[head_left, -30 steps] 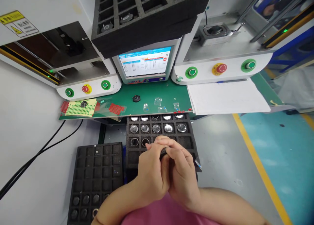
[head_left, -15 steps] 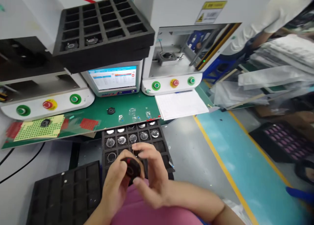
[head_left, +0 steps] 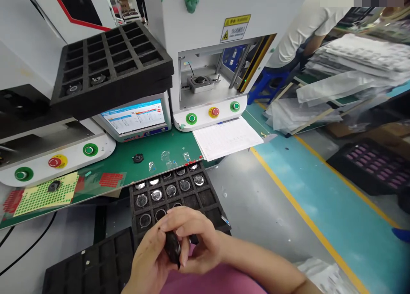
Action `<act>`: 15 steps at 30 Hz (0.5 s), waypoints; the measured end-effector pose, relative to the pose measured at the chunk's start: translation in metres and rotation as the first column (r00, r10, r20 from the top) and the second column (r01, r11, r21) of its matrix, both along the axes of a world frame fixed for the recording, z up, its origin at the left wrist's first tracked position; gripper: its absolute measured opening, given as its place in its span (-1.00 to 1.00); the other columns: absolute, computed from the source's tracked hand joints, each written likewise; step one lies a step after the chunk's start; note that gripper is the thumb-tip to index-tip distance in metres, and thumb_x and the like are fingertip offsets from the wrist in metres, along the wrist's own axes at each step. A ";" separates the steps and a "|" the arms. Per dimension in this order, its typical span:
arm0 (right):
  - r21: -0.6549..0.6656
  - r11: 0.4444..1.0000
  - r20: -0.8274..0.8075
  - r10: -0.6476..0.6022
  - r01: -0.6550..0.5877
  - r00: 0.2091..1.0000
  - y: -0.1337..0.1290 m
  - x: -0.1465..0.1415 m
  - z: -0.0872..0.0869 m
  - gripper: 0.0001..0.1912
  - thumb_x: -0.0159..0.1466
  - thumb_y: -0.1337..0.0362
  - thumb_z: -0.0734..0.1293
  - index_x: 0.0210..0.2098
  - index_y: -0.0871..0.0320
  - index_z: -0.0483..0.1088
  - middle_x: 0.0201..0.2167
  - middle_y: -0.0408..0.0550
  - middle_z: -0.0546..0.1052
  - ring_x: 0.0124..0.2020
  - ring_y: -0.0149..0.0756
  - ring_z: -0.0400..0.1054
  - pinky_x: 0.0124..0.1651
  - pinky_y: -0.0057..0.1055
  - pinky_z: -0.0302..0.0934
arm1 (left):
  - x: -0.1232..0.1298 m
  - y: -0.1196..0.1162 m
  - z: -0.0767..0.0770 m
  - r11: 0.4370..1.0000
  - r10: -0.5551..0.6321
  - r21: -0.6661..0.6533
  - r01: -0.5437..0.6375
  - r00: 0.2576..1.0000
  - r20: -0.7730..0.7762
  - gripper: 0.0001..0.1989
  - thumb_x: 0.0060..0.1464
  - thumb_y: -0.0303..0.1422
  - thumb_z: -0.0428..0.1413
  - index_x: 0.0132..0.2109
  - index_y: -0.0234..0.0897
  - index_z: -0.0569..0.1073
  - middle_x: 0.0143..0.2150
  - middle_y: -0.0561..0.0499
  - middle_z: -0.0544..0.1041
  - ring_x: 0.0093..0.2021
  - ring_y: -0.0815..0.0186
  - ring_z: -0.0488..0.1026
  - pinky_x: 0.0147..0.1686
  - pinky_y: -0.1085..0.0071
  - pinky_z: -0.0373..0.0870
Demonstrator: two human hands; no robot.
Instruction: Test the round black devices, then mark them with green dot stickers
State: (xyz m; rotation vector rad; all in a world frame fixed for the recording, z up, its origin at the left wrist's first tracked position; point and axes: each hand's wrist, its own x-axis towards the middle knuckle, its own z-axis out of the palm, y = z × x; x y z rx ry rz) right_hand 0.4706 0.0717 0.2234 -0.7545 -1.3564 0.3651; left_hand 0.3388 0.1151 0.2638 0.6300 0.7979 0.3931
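My left hand (head_left: pixel 149 253) is closed around the edge of a black round watch case (head_left: pixel 173 248), held tilted on its side just above my lap. My right hand (head_left: pixel 200 238) curls over the same case from the other side, its fingers bent against it and its fingertips close to my left thumb. Part of the case is hidden by my fingers. Just beyond my hands lies a black foam tray (head_left: pixel 209 196) with round, glossy watch pieces (head_left: pixel 171 190) in several of its compartments.
Another foam tray (head_left: pixel 96 260) lies at lower left, and a stacked one (head_left: pixel 115 97) rests above the screen (head_left: pixel 134 116). On the green bench (head_left: pixel 128 172) are a black watch part (head_left: pixel 138 158), plastic film scraps (head_left: pixel 165 156) and paper sheets (head_left: pixel 227 138). A co-worker (head_left: pixel 297 33) sits at right.
My right hand has come in from beside the watch case and closed over it. The case has turned from showing its round face to nearly edge-on. The camera view has shifted.
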 end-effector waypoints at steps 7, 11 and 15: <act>-0.069 0.995 -0.068 0.071 -0.076 0.995 -0.020 0.006 0.005 -0.62 0.27 0.19 0.38 0.06 -0.02 0.29 -0.12 0.03 0.60 -0.10 -0.20 0.54 0.10 -0.13 0.38 | 0.007 -0.011 -0.011 0.984 -0.160 -0.027 0.176 0.943 0.293 -0.61 0.07 -0.05 0.21 -0.18 -0.32 0.47 -0.57 0.03 0.42 -0.61 0.43 0.30 -0.60 0.56 0.17; -0.185 0.973 -0.113 0.119 -0.139 0.986 -0.040 0.007 0.002 -0.53 0.18 0.27 0.47 0.04 -0.11 0.31 -0.11 -0.04 0.60 -0.11 -0.12 0.54 0.14 -0.05 0.38 | 0.011 -0.022 -0.007 0.970 -0.182 -0.075 0.232 0.894 0.410 -0.53 -0.02 0.01 0.25 -0.25 -0.35 0.42 -0.63 0.07 0.36 -0.70 0.47 0.23 -0.71 0.60 0.08; -0.220 0.950 -0.147 0.194 -0.223 0.970 -0.043 0.007 -0.001 -0.46 0.10 0.37 0.52 -0.01 -0.15 0.35 -0.12 -0.10 0.59 -0.09 -0.11 0.52 0.17 0.02 0.36 | 0.004 -0.020 -0.003 0.962 -0.206 -0.092 0.259 0.902 0.380 -0.50 -0.04 0.05 0.25 -0.41 -0.39 0.44 -0.60 0.00 0.42 -0.72 0.51 0.21 -0.73 0.59 0.04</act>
